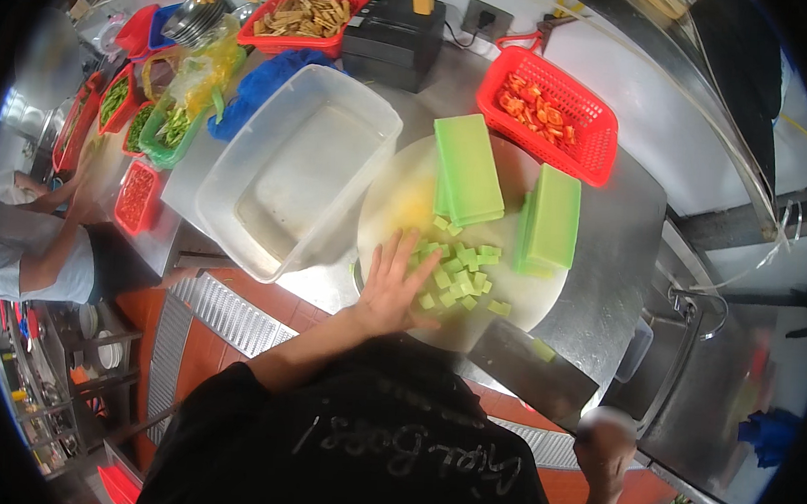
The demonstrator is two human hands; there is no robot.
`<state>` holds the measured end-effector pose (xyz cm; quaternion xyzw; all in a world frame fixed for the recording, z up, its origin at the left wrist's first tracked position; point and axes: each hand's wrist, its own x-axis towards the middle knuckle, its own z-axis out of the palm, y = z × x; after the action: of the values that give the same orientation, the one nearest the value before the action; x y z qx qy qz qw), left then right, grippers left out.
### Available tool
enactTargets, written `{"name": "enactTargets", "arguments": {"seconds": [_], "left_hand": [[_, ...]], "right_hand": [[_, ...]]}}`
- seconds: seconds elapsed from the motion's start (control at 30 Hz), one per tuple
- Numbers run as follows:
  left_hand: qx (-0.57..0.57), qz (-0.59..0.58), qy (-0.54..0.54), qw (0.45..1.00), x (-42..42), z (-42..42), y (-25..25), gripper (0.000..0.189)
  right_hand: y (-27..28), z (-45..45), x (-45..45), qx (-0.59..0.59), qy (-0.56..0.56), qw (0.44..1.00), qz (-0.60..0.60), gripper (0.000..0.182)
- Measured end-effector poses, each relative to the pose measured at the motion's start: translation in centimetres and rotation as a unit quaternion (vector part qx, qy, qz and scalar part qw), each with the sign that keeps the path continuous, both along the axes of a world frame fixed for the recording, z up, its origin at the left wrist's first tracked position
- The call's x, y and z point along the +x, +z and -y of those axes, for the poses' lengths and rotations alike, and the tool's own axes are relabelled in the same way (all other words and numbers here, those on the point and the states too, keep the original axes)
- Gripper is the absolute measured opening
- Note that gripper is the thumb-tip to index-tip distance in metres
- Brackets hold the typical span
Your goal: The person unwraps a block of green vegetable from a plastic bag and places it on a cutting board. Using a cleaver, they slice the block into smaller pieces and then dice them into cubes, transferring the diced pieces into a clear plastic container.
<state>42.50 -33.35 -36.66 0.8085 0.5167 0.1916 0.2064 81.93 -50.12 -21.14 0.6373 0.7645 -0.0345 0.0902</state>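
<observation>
On the round white cutting board (pixel 393 197) lies a loose heap of small pale green cubes (pixel 467 283). My left hand (pixel 395 289) is spread at the left side of the heap, its fingertips at or over the nearest cubes. It grips nothing. In my right hand (pixel 605 444) is the handle of a wide cleaver (pixel 534 372), held out past the board's near right edge. One green piece (pixel 543 350) clings to the blade. Behind the cubes sit stacked green slabs (pixel 473 167), and another stack of slabs (pixel 552 219) stands to the right.
A clear plastic tub (pixel 298 171) stands left of the board. Behind the board is a red basket (pixel 554 116) of chopped red pieces. A black printer (pixel 394 39) is at the back. At right is a sink (pixel 658 361). A co-worker (pixel 48 247) stands at far left.
</observation>
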Motion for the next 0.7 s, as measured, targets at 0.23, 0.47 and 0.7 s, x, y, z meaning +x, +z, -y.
{"name": "enactTargets", "arguments": {"seconds": [0.23, 0.47, 0.7], "left_hand": [[0.06, 0.043, -0.002, 0.997, 3.2, -2.2, -2.9, 0.096], [0.113, 0.108, 0.001, 0.988, 5.0, -2.6, -1.9, 0.064], [0.196, 0.183, 0.06, 0.961, 4.3, -2.8, -1.9, 0.034]], "right_hand": [[-1.7, 0.0, 1.1, 0.102, 0.037, 0.994, 0.014, 0.019], [-10.5, -5.8, -4.4, 0.112, 0.076, 0.985, -0.109, 0.015], [-11.6, -5.4, -8.3, 0.142, 0.025, 0.98, -0.137, 0.018]]}}
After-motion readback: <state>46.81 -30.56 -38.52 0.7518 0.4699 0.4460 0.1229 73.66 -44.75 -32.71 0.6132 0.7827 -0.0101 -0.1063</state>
